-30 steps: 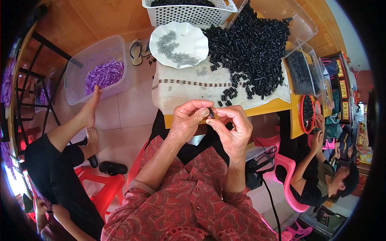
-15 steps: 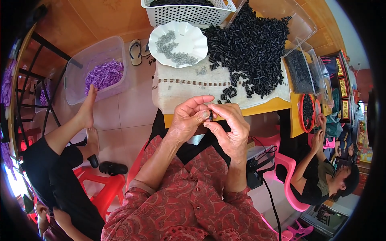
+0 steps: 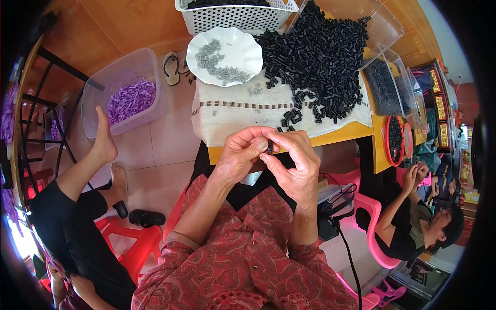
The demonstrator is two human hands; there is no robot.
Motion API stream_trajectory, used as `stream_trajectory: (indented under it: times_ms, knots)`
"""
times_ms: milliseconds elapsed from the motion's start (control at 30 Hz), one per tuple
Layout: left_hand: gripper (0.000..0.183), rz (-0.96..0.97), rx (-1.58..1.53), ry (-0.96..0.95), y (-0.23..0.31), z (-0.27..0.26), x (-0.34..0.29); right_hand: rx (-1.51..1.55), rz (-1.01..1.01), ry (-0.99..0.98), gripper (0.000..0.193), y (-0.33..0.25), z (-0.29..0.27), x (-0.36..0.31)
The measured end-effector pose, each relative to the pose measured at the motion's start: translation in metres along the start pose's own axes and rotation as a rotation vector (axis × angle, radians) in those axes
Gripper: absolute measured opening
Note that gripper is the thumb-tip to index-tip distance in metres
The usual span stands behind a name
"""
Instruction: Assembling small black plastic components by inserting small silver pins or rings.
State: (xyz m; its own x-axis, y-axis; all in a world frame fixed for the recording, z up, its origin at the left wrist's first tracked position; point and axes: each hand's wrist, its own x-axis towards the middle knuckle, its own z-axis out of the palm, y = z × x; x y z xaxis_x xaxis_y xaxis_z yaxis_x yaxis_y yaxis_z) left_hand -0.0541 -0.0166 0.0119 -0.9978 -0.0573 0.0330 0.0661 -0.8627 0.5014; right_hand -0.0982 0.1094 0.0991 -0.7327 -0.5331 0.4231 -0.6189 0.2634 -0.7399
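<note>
Between my two hands, just off the table's near edge, is a small black plastic piece (image 3: pixel 269 148). My left hand (image 3: pixel 243 152) pinches it with thumb and bent fingers. From the other side, my right hand (image 3: pixel 294 157) has its thumb and forefinger closed around it; the fingertips partly hide the piece. A large heap of similar black pieces (image 3: pixel 323 62) covers the right part of the cloth (image 3: pixel 227 126). Left of the heap, a white scalloped plate (image 3: pixel 250 51) bears small clear pieces (image 3: pixel 225 72). A few clear bits lie loose on the cloth.
A white perforated basket (image 3: pixel 235 21) with black pieces stands behind the plate. Clear plastic boxes (image 3: pixel 385 85) and a red tray (image 3: pixel 395 142) sit at right. A tub of purple items (image 3: pixel 132 101) rests on the floor at left. One person sits on each side of me.
My hands keep nearly the same pose around the piece. The view has shifted slightly. The left neighbour's foot has moved, and the right neighbour's hands have come lower and closer together.
</note>
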Motion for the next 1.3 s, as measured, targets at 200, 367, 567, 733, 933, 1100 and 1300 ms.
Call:
stream_trajectory:
  times_ms: [200,367,567,733,933,1100,1300]
  knots:
    - [0.029,-0.02,0.017,-0.002,-0.003,-0.004,0.0,-0.009,0.023,-0.026,0.046,0.004,-0.002,-0.001]
    - [0.029,-0.02,-0.024,-0.004,-0.007,-0.005,0.001,-0.029,0.008,-0.03,0.049,0.008,-0.001,-0.002]
    - [0.029,-0.023,-0.09,0.06,-0.013,-0.002,0.001,-0.028,0.013,0.003,0.048,0.012,0.001,-0.005]
    - [0.031,-0.018,-0.115,0.07,-0.017,0.0,0.001,-0.032,0.018,0.014,0.048,0.014,0.003,-0.006]
    - [0.033,-0.019,-0.123,0.07,-0.014,0.003,0.0,-0.017,0.009,0.014,0.048,0.016,0.002,-0.005]
    - [0.032,-0.026,-0.08,0.103,-0.014,0.005,-0.001,-0.01,0.035,-0.006,0.044,0.016,0.0,-0.006]
    - [0.04,-0.039,-0.037,-0.064,-0.007,-0.004,0.001,0.002,0.037,0.007,0.041,0.017,-0.002,-0.007]
